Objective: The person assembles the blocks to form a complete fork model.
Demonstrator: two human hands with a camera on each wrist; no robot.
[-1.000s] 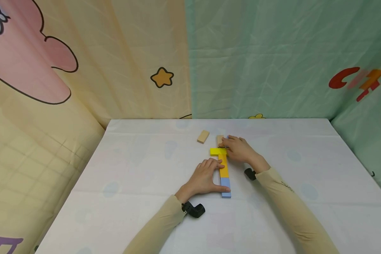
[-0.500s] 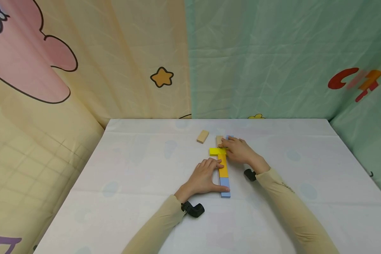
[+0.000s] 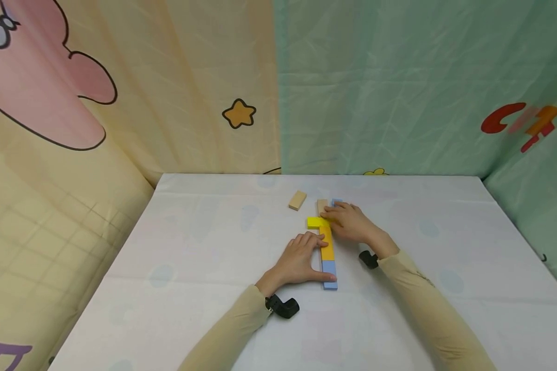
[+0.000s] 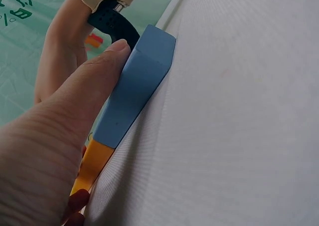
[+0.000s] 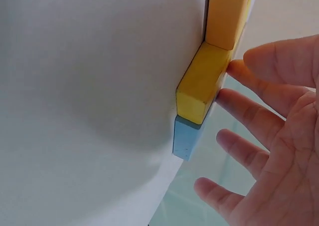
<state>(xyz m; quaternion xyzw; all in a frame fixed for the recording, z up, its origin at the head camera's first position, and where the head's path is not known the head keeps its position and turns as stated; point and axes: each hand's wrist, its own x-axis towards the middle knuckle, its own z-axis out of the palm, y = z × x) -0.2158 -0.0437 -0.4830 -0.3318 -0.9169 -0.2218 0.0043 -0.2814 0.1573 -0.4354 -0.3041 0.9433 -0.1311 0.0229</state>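
Observation:
Flat wooden blocks lie in a row on the table. The near end is a blue block [image 3: 329, 267], with an orange block [image 3: 327, 250] beyond it. A yellow block [image 3: 313, 222] lies crosswise at the orange one's far end. My left hand [image 3: 298, 260] is spread along the row, its thumb on the blue block [image 4: 132, 86] and its fingertips at the orange block [image 4: 92, 166]. My right hand [image 3: 351, 222] reaches over the yellow block's right part; in the right wrist view its nearly straight fingertips touch the yellow block [image 5: 203, 79].
Behind the yellow block lie a plain wood block [image 3: 322, 205] and another blue block [image 3: 336, 201], partly behind my right fingers. A loose plain block [image 3: 297, 200] lies further left. Printed curtains [image 3: 190, 129] stand at the table's back edge.
My right hand has shifted slightly toward me and left, covering more of the yellow block, and the far blue block shows more. My left hand stays in place.

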